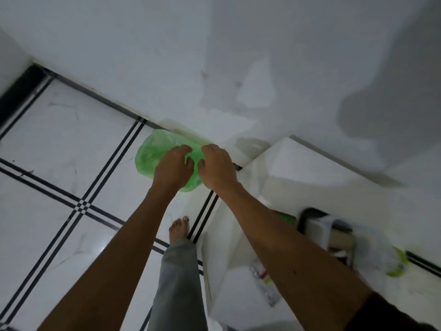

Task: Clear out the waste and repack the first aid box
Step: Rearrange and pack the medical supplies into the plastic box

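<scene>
A translucent green plastic bag [152, 154] hangs over the tiled floor beside the wall. Both hands grip its top edge: my left hand [173, 167] on the left side, my right hand [218, 167] on the right, fingers curled into the plastic, thumbs close together. The bag's contents are hidden. At the lower right, on a white table [298, 168], lies a blurred box [334, 237] with a dark rim, and a clear wrapped item [266, 285] rests near the table's front.
The white wall [214, 56] stands just behind the bag. White floor tiles [59, 139] with black double lines spread to the left. My bare foot [179, 229] and grey trouser leg are below the hands. A yellow-green item [397, 265] lies by the box.
</scene>
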Demonstrator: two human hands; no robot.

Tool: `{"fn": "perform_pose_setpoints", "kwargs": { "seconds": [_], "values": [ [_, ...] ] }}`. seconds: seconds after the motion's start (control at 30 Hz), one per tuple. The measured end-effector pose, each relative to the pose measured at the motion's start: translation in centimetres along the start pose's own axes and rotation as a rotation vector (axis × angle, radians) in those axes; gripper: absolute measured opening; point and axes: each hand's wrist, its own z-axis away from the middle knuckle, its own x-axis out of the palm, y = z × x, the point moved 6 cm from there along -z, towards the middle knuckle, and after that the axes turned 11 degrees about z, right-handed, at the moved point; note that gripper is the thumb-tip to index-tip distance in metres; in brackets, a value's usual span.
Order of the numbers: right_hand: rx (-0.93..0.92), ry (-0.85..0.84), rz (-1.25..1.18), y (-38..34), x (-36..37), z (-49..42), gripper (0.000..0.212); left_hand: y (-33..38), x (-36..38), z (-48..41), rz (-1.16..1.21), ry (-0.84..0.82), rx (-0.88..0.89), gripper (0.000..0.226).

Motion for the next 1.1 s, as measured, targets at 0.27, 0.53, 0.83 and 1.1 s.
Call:
{"fn": "perform_pose_setpoints", "kwargs": {
  "seconds": [0.27,0.53,0.83,1.1],
  "values": [
    [-0.081,0.194,0.025,4.6,-11.8,17.8,0.026,13.3,-0.4,16.4,-0.031,0.061,0.147,0.034],
    [0.1,0.239,-0.053,11.1,-16.2,30.8,0.022,20.9,4.2,26.9,-0.117,-0.091,0.241,0.033],
    [0.308,0.255,-0.144,13.0,-16.4,35.5,0.022,22.0,8.3,28.4,-0.252,-0.37,0.326,0.034],
    [0.422,0.247,-0.107,13.3,-15.6,34.5,0.02,22.1,8.9,25.6,-0.273,-0.511,0.421,0.034]
  ]
}}
